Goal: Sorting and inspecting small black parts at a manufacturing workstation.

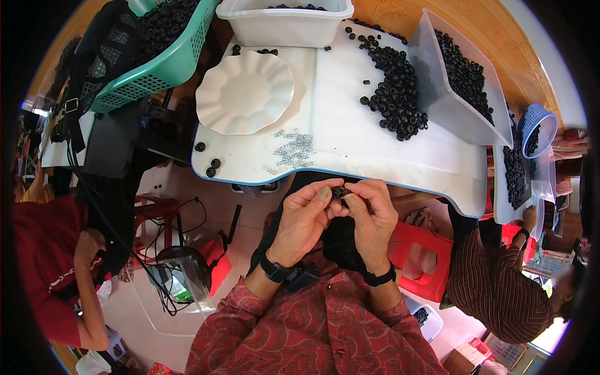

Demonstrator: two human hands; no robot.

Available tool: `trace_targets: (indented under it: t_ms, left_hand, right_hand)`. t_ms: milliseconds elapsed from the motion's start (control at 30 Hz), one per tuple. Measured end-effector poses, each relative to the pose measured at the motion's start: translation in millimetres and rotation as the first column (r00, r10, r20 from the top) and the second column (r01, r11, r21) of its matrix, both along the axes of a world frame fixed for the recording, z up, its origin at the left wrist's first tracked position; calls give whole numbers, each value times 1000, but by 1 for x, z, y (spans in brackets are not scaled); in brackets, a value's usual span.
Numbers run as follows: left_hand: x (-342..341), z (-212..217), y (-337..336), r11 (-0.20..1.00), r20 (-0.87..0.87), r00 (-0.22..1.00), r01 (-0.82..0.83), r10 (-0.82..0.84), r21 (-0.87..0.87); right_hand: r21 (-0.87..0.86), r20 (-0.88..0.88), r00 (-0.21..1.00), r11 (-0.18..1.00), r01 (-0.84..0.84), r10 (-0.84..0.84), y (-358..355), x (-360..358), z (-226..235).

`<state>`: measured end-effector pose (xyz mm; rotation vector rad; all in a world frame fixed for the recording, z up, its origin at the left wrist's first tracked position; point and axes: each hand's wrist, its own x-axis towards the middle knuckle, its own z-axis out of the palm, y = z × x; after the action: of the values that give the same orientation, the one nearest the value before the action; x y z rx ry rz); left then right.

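Just off the table's front edge, both hands meet around a small black round part [338,192]. My left hand [301,219] pinches it between thumb and fingers. From the other side, the thumb and fingers of my right hand [374,220] are closed on it too, and they partly cover it. Beyond my hands, small silvery pieces [294,149] lie scattered on the white tabletop [350,140]. A loose heap of black ring-like parts [400,94] spreads farther back on the right. At the back left of the table is a white plate with a wavy rim [245,92].
A white tub [284,28] stands at the back, and a translucent bin [431,94] of black parts at the right. A green basket [140,78] is at the upper left. Red stools [422,259] stand below. People sit on both sides, one in a striped shirt [494,287].
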<state>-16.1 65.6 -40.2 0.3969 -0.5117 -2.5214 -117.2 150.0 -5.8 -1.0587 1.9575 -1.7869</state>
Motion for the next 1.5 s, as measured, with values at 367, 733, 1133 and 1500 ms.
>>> trace_targets:
  t_ms: [367, 733, 1133, 1500]
  left_hand:
    - [2, 7, 1, 988, 40, 999, 10, -4, -157]
    - [3, 1, -3, 995, -103, 993, 69, -62, 69]
    - [3, -2, -1, 1000, -77, 997, 25, -27, -16]
    - [4, -2, -3, 995, -69, 996, 70, -65, 74]
  right_hand:
    - [-23, -51, 999, 1000, 11, -12, 3, -2, 3]
    - [-24, 23, 1000, 1000, -11, 11, 5, 2, 4]
    - [16, -152, 988, 999, -29, 31, 1, 3, 10]
    - [-22, 67, 997, 999, -42, 44, 1, 8, 9]
